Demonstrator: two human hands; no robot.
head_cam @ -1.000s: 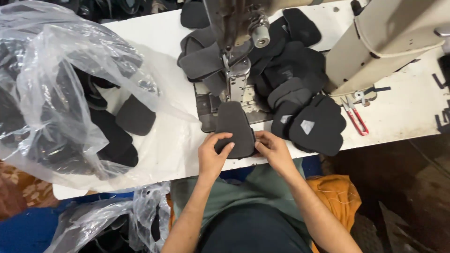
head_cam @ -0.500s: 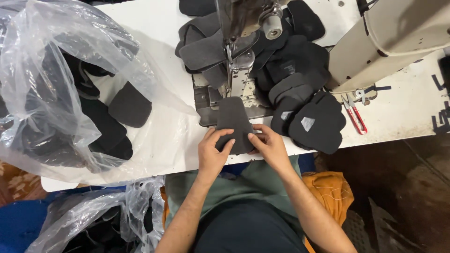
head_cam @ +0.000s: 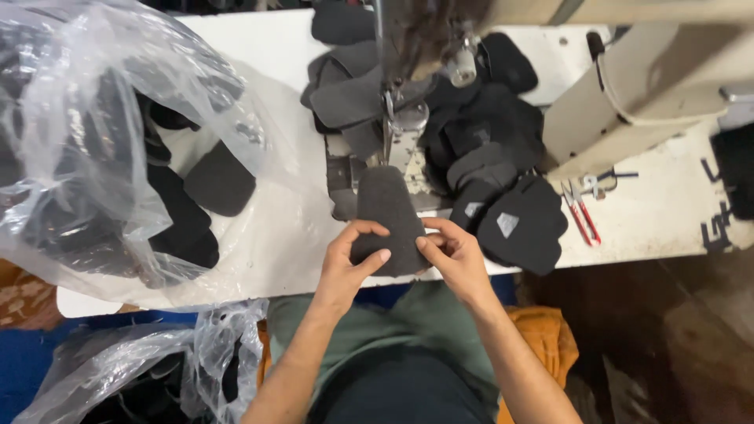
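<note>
A dark grey felt-like piece (head_cam: 384, 212), rounded and wider at its near end, lies on the bed of the sewing machine (head_cam: 408, 137) just in front of the needle. My left hand (head_cam: 350, 259) pinches its near left edge. My right hand (head_cam: 452, 253) pinches its near right edge. Both hands sit at the table's front edge, fingertips almost meeting over the piece.
A pile of similar black pieces (head_cam: 503, 196) lies right of the needle, more behind it. A big clear plastic bag (head_cam: 94, 149) of black pieces fills the left. Red-handled snips (head_cam: 580, 208) lie by the cream machine body (head_cam: 628, 102). Another bag (head_cam: 126, 369) sits below the white table (head_cam: 660, 228).
The view has shifted slightly. Both hands keep their hold on the piece and have brought their fingertips closer together at its near end.
</note>
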